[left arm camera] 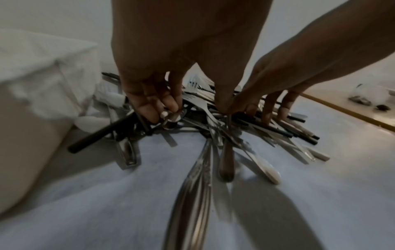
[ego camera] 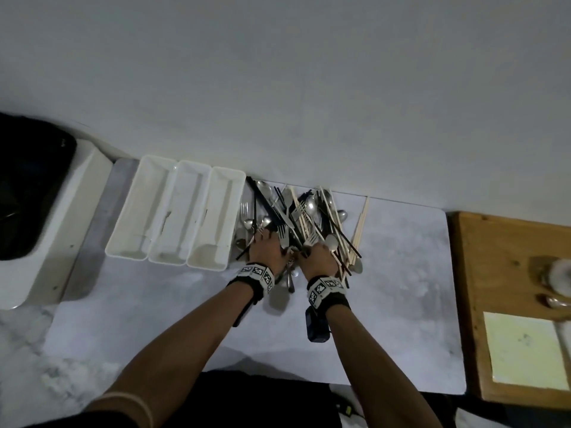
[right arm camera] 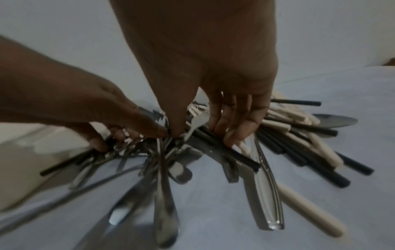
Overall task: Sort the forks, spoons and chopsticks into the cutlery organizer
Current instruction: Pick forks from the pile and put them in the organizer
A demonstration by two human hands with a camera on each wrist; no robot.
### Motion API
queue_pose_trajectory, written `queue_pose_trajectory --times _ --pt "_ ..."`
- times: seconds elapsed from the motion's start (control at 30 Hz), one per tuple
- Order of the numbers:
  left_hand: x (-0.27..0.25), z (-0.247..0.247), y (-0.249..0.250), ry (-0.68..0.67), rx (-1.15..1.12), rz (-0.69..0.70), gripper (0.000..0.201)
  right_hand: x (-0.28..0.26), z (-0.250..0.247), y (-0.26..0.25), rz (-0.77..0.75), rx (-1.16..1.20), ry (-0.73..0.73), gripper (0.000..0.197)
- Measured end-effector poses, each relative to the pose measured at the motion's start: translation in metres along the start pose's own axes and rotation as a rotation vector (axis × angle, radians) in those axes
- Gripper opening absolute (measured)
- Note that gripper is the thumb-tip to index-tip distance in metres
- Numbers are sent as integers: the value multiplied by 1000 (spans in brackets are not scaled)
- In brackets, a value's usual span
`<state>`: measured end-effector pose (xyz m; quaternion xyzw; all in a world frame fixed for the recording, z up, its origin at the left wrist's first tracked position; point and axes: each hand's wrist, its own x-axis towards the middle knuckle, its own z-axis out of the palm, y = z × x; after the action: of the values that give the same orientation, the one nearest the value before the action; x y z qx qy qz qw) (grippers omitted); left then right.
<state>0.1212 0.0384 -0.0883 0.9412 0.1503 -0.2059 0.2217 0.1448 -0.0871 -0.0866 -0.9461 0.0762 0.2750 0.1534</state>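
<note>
A mixed pile of cutlery lies on the pale mat against the wall: steel forks, spoons, and black and cream chopsticks. The white three-compartment organizer stands just left of it, with nothing visible inside. My left hand is on the pile's near left side, its fingers curled round a steel spoon. Beside it, my right hand pinches a steel utensil handle under the thumb. Its other fingers press on black chopsticks. The thumbs of both hands nearly touch.
A wooden board with a yellow pad lies right of the mat. A white box with a dark object on it stands to the left. The wall runs directly behind the pile and organizer.
</note>
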Motion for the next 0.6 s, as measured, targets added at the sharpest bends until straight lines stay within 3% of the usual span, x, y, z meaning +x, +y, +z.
queue_pose_trajectory --times 0.23,0.43,0.6 --pt "14 3 5 -7 29 -13 33 20 4 6 78 180 33 23" --pt "24 2 7 -77 -102 -110 27 37 -6 15 131 430 82 21" --pt "28 3 2 -96 -177 -97 23 46 -14 18 68 436 147 11"
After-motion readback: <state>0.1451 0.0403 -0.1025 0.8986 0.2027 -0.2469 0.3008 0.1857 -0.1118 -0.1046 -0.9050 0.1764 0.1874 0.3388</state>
